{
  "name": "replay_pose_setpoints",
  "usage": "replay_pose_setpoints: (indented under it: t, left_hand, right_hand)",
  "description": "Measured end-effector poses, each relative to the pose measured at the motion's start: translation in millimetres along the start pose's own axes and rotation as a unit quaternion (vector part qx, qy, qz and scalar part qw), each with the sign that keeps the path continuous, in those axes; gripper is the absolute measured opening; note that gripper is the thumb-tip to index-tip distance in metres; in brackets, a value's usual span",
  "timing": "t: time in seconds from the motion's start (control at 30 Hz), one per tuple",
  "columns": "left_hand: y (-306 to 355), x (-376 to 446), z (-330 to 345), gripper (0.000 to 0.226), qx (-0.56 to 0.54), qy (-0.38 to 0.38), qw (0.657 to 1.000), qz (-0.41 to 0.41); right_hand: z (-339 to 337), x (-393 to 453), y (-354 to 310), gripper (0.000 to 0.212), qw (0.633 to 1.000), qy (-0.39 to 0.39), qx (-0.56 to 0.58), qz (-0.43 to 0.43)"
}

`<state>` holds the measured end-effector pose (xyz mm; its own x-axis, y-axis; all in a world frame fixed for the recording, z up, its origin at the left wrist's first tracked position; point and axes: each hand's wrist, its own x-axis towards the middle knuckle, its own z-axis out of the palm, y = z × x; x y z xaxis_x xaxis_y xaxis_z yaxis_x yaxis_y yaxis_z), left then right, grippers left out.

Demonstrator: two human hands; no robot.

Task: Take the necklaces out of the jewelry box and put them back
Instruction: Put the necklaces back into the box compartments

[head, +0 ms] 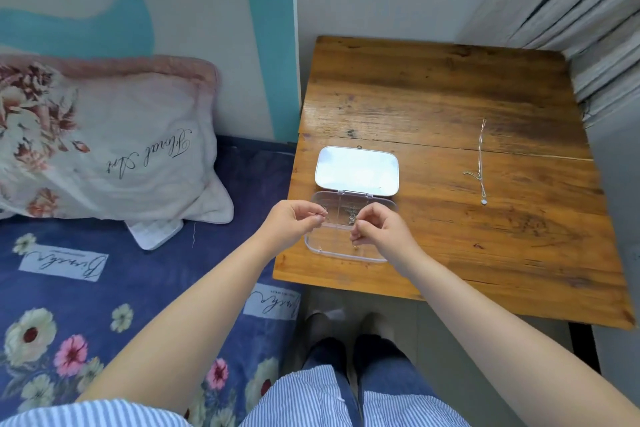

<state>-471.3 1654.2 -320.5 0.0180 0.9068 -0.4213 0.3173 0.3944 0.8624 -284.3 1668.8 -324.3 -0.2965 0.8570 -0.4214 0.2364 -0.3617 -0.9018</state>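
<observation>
A clear plastic jewelry box (346, 253) lies open near the front left of the wooden table, its mirrored lid (356, 170) laid flat behind it. A thin silver necklace (350, 215) hangs over the box's compartments. My left hand (294, 220) pinches one end of this chain above the box's left edge. My right hand (379, 227) pinches the other end above the box's middle. A second silver necklace (481, 163) with a small pendant lies stretched out on the table to the right, away from both hands.
The wooden table (433, 97) stands in a corner between a white wall and pale curtains (588, 10). A bed with a blue floral sheet (104, 305) and a floral pillow (104, 142) touches the table's left side. My legs and shoes show below the table's front edge.
</observation>
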Motion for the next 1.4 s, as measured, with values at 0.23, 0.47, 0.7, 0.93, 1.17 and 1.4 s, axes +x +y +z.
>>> replay_pose_setpoints:
  t: [0.23,0.47,0.7,0.93,1.17,1.4]
  left_hand:
    - [-8.9,11.7,5.1,0.013,0.036,0.009,0.999,-0.006]
    - [10.3,7.5,-0.9,0.031,-0.029,0.004,0.998,0.046]
    - [31.5,-6.9,-10.4,0.032,-0.07,-0.016,0.994,0.08]
    - [29.6,-11.4,-4.1,0.021,-0.063,-0.037,0.996,0.044]
    - [19.7,-10.8,-7.6,0.016,-0.078,-0.008,0.995,0.056]
    - [0.1,-2.4,-4.1,0.015,-0.055,-0.002,0.998,0.02]
  right_hand:
    - [-1.7,17.4,13.0,0.029,0.999,0.017,-0.023,0.037]
    - [9.4,34.7,40.9,0.029,0.994,0.03,-0.033,0.104]
    - [12.7,38.7,53.0,0.029,0.989,0.042,-0.046,0.134]
    - [12.6,36.4,56.9,0.029,0.988,0.052,-0.054,0.133]
    - [10.5,39.7,51.5,0.028,0.99,0.067,-0.035,0.116]
    - [13.9,43.5,59.9,0.028,0.989,0.062,-0.041,0.13]
